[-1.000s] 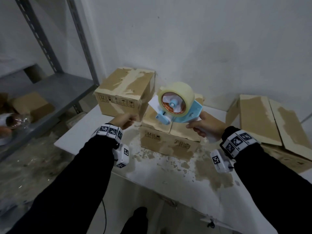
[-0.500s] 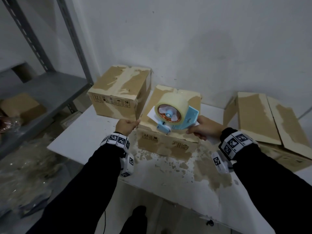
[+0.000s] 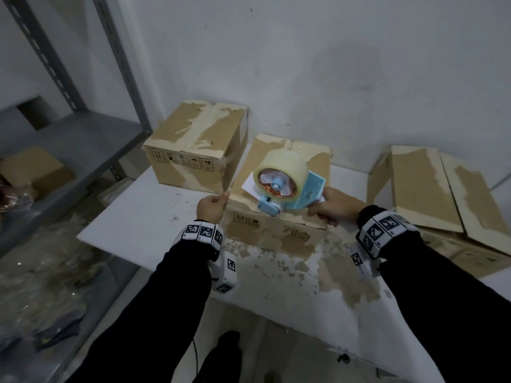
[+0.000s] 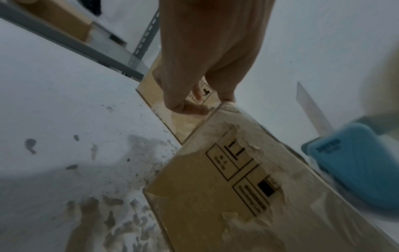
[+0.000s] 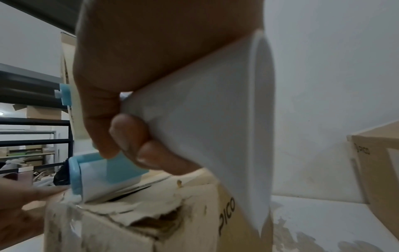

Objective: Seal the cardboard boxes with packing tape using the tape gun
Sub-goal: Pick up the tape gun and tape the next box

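Note:
A worn cardboard box (image 3: pixel 276 230) sits mid-table, its top flaps closed. My right hand (image 3: pixel 333 207) grips the white handle (image 5: pixel 194 119) of a blue tape gun (image 3: pixel 307 192) that carries a clear tape roll (image 3: pixel 280 161). The gun's front end (image 5: pixel 103 172) rests on the box top near its front edge. My left hand (image 3: pixel 213 207) is at the box's near-left top corner (image 4: pixel 226 109), thumb and forefinger pinched there. I cannot make out any tape between those fingers. In the left wrist view the blue gun (image 4: pixel 356 162) is at the right.
A second taped box (image 3: pixel 193 150) stands behind and to the left, against the wall. A box with open flaps (image 3: pixel 428 189) lies on the right. The white table (image 3: pixel 143 217) is stained with torn cardboard residue. Grey metal shelving (image 3: pixel 69 145) stands on the left.
My right hand has lowered the tape gun from above the box until its front meets the top near the front edge. My left hand has stayed at the box's left corner.

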